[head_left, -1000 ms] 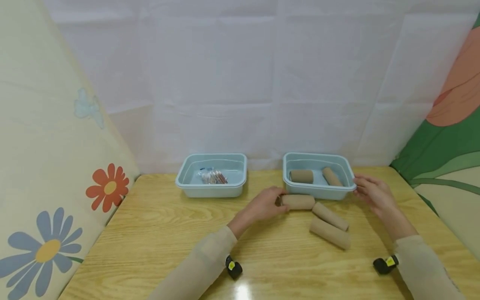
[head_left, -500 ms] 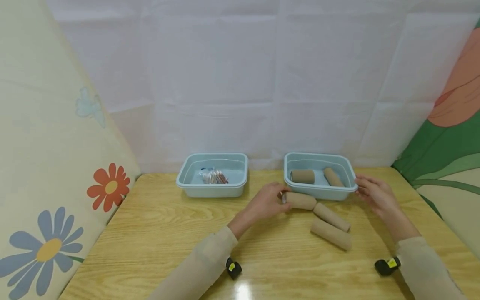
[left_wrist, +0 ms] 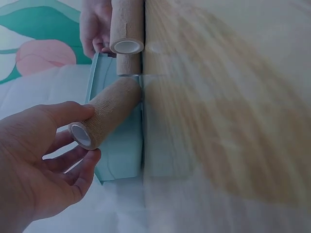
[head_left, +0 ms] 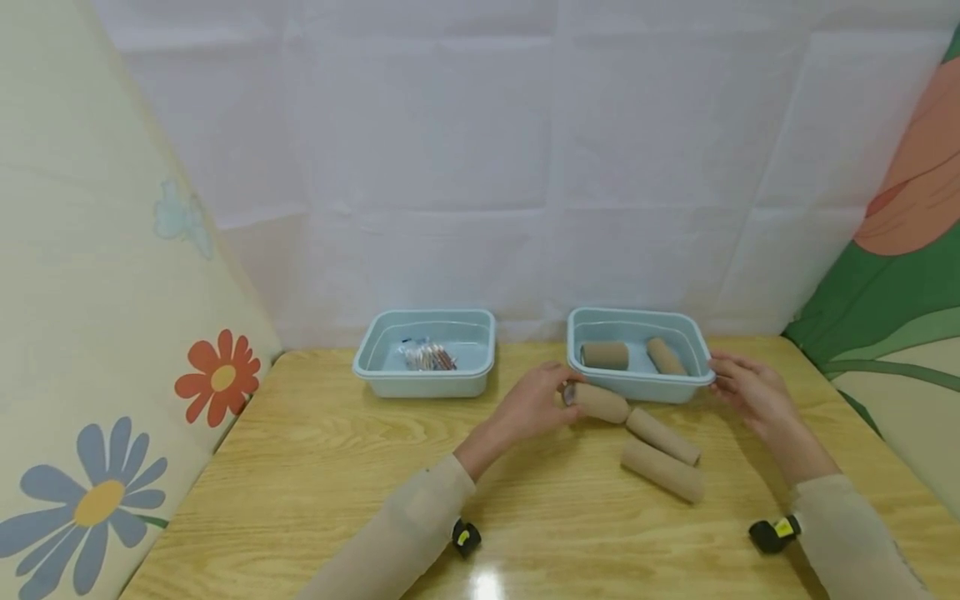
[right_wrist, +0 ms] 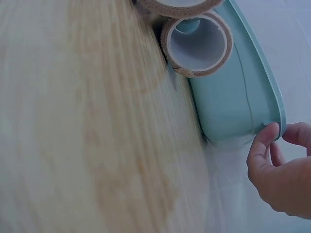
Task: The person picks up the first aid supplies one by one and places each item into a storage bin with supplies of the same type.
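My left hand [head_left: 534, 404] pinches the left end of a tan bandage roll [head_left: 602, 403] between thumb and fingers. The left wrist view shows this textured roll [left_wrist: 111, 109] slanting in front of the tub, its white core facing the hand. With thumb and fingertips my right hand [head_left: 753, 393] grips the right end of the rim of a light blue plastic tub [head_left: 637, 387]. Inside that tub lie two bandage rolls, one on the left [head_left: 604, 356] and one on the right [head_left: 665, 357]. Two longer-looking rolls, an upper one [head_left: 663, 435] and a lower one [head_left: 662, 471], rest on the table.
Another light blue tub [head_left: 422, 385] stands to the left, holding a clear packet of thin sticks [head_left: 429, 355], possibly cotton swabs. Both tubs sit at the back of the wooden table [head_left: 300, 500], before a white sheet [head_left: 420, 167]. Flowered cloths hang on both sides.
The left end of the held bandage roll has swung slightly away from me, so the roll lies more slanted. My right hand keeps its grip on the tub's rim.
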Demonstrator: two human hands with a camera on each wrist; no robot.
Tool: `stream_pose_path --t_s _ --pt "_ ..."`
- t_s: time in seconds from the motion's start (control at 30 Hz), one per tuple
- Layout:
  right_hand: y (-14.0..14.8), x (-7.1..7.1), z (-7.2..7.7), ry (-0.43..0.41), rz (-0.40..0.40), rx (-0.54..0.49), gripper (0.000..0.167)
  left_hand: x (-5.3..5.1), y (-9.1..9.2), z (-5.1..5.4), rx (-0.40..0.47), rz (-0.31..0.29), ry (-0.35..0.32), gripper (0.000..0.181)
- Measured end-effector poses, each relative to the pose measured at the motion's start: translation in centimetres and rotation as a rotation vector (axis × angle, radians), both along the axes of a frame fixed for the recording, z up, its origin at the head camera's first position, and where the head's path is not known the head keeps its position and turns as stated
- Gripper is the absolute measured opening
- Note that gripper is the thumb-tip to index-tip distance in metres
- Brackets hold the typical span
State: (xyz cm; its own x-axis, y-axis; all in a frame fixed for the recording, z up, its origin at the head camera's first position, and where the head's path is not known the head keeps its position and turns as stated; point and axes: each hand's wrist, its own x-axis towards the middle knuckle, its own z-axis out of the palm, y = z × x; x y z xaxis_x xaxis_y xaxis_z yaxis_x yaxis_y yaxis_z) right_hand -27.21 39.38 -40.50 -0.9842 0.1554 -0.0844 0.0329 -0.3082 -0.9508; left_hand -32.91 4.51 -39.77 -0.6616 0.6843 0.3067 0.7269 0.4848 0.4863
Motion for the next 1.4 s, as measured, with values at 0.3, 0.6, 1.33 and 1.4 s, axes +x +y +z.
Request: stream_pose_path --t_s 0.3,0.6,1.33,1.4 --pt "0.3 -0.1 -0.3 0.007 -0.009 0.009 0.007 -0.1 -0.2 1.3 0.005 0.007 0.062 0.042" --pt "0.4 0.1 -0.3 0.013 -0.012 0.007 0.010 -0.1 -0.6 2.5 0.043 -0.020 0.013 0.043" --pt "0.1 -0.2 -0.4 0.032 -0.006 -0.003 0.009 0.0 -0.8 3.2 0.135 -0.044 -0.048 0.044" --pt "0.2 -0.2 -0.4 0.031 -0.007 -0.008 0.008 0.0 -0.7 3.3 0.150 -0.045 -0.064 0.043"
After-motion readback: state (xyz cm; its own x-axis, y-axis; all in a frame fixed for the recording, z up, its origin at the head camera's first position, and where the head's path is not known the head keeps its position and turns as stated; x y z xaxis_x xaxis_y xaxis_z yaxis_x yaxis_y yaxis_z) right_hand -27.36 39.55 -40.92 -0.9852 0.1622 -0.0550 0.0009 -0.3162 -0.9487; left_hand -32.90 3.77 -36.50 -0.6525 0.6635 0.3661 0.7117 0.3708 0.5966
